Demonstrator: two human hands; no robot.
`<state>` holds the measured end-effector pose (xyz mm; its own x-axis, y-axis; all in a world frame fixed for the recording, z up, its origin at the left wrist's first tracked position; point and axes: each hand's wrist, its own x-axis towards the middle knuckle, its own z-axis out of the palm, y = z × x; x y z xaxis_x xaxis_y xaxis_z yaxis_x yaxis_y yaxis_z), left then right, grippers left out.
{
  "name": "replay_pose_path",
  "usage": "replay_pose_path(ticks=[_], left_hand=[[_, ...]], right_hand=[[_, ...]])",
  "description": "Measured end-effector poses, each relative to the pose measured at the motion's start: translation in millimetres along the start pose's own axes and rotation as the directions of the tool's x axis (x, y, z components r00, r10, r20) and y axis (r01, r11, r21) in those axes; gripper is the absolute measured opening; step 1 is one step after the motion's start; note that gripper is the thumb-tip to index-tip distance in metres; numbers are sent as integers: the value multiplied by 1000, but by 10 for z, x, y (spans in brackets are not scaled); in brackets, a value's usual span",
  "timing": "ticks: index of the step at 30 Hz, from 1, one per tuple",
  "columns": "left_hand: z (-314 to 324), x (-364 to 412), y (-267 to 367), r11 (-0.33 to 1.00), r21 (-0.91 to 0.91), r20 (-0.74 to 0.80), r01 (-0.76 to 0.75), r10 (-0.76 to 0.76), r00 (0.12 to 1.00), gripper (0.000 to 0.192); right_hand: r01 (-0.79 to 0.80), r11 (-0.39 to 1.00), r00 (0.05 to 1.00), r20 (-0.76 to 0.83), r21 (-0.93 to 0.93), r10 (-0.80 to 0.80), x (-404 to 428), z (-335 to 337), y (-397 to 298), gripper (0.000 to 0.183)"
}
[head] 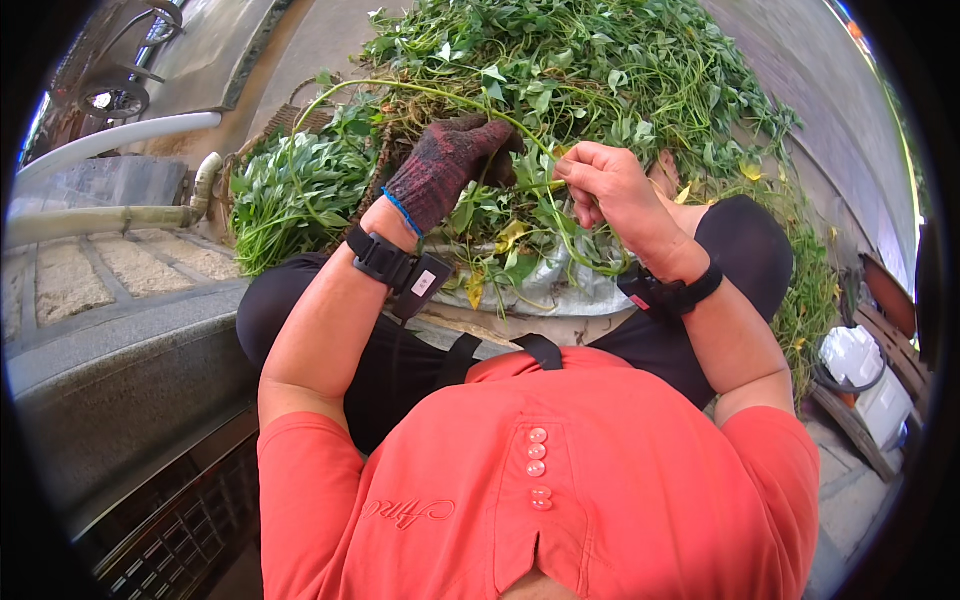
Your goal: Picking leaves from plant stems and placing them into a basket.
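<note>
My left hand [461, 165] wears a dark red and black knitted glove with a blue cuff edge. Its fingers curl around green stems, though the grip is partly hidden behind the glove. Bare, my right hand [604, 184] pinches a stem between thumb and fingertips, just right of the glove. A long green vine stem [420, 86] arcs from the left over the glove to my right fingers. Leaves and yellowing bits lie below both hands, on a whitish plastic sheet [551, 277]. Beyond them spreads a large heap of leafy vines [600, 75], apparently sweet potato.
At left, a woven basket [300, 116] holds bunched leafy stems [300, 195]. A bent pipe [112, 221] and a stone ledge [142, 322] lie left of my knee. On the right stand a white container [885, 405] and wooden boards [851, 431].
</note>
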<state>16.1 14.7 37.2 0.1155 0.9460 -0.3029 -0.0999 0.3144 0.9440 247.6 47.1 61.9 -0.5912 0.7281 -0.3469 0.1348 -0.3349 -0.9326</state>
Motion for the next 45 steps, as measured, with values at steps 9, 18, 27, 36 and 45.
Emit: replay_pose_path(ticks=[9,18,27,36,45], left_hand=[[-86,89,145,988,116,-442,97,-36,896,21],[397,-115,-21,881,472,67,2,-38,997,33],[143,107,-75,968,242,-463,71,51,885,22],[801,-261,-122,984,60,35,166,-168,985,28],[747,-193,52,972,-5,11,235,-235,972,25]], right_hand=[[-147,946,989,77,288,130,-3,-77,-11,21],[-120,942,993,33,313,115,107,-123,106,16],[-156,832,987,61,533,146,82,-107,21,13],[77,723,986,-162,686,49,234,-261,65,14],[81,950,937,-349,302,31,285,-194,43,18]])
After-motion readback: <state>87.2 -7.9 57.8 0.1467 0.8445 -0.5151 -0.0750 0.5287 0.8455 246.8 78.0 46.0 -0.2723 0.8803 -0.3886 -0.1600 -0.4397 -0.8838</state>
